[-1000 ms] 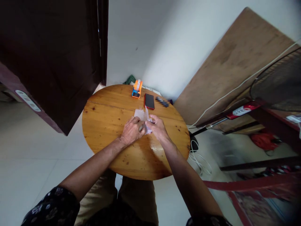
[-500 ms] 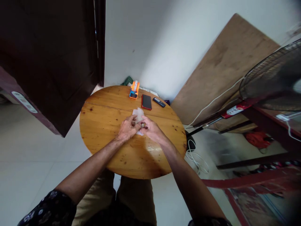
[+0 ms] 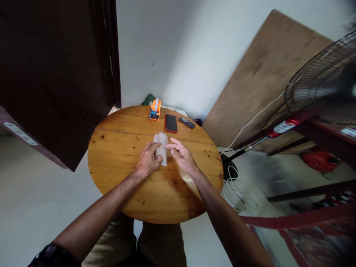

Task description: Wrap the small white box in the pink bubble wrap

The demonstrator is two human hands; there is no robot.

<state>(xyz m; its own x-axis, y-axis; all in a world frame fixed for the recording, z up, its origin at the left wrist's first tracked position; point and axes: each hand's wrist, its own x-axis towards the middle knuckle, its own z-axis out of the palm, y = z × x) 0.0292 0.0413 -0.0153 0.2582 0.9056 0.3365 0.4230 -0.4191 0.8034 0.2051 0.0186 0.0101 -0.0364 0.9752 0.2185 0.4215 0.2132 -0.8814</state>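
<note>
A whitish, slightly see-through folded sheet [image 3: 161,148] lies on the round wooden table [image 3: 116,159]; whether it is paper or thin plastic I cannot make out. My left hand [image 3: 148,157] rests at the sheet's left side, thumb and forefinger spread apart and touching it. To the right of the sheet, my right hand [image 3: 182,155] is raised a little, its fingers stretched out and holding nothing. Beyond the sheet lies a dark-screened phone [image 3: 170,123] in a red case. An orange and blue tape dispenser [image 3: 155,110] stands farther back.
A small dark remote-like object [image 3: 186,122], blurred out, lies right of the phone. A dark door [image 3: 61,74] stands at the left. On the right are a leaning board [image 3: 250,74], a fan [image 3: 322,81] and a loose white cable [image 3: 236,193] on the floor.
My right hand has come away from the sheet to the right and its fingers have opened. My left hand has flattened at the sheet's left side. More of the sheet shows now.
</note>
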